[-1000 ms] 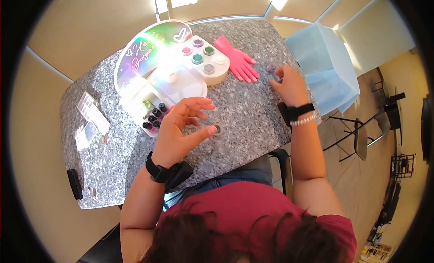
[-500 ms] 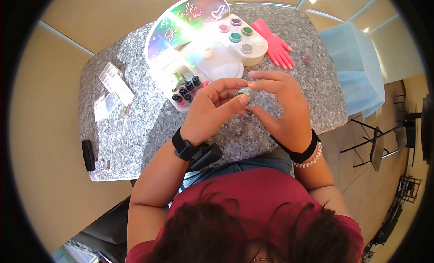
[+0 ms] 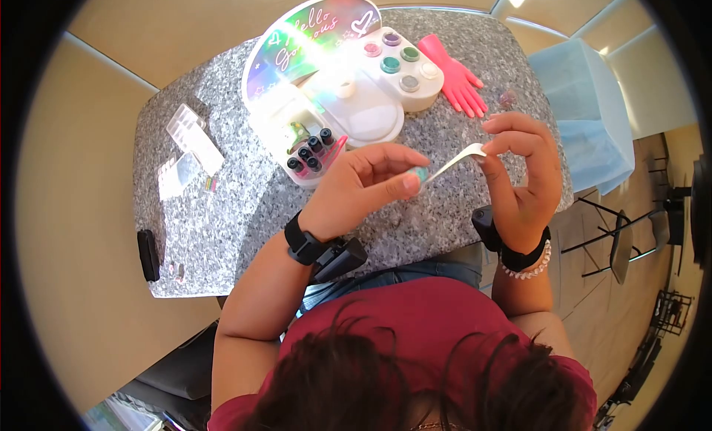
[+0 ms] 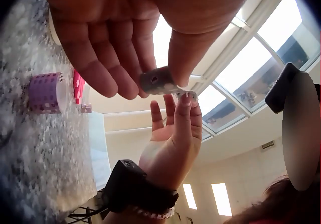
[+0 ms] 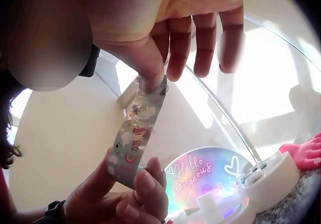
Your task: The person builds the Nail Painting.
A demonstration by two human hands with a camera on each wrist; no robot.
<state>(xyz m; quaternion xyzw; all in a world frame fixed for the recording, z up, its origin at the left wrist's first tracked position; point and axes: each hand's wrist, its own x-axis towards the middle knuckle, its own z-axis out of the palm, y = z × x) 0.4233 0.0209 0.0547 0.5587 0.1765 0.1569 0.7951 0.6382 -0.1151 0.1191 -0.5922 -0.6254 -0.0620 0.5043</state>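
Note:
A small roll of patterned tape (image 3: pixel 420 176) sits between the thumb and fingers of my left hand (image 3: pixel 363 180). From it a strip of tape (image 3: pixel 458 160) runs across to my right hand (image 3: pixel 523 179), which pinches the free end between thumb and finger. The right wrist view shows the strip (image 5: pixel 138 128) as grey-green with small clouds, rainbows and coloured figures. In the left wrist view the roll (image 4: pixel 156 81) appears edge-on. A purple patterned roll (image 4: pixel 47 92) stands on the table below my left hand.
Beyond the hands stands a white display (image 3: pixel 382 123) with a "Hello Gorgeous" panel, small glitter jars and black-capped bottles (image 3: pixel 310 151). Right of it are a pink glove (image 3: pixel 461 83) and a small purplish item (image 3: pixel 507 99). Clear cases (image 3: pixel 194 138) lie at left, a black case (image 3: pixel 147 255) at the edge.
My right hand came from the table's right side to the tape roll at my left hand. It then moved right, drawing out a strip of tape. The head view shifted.

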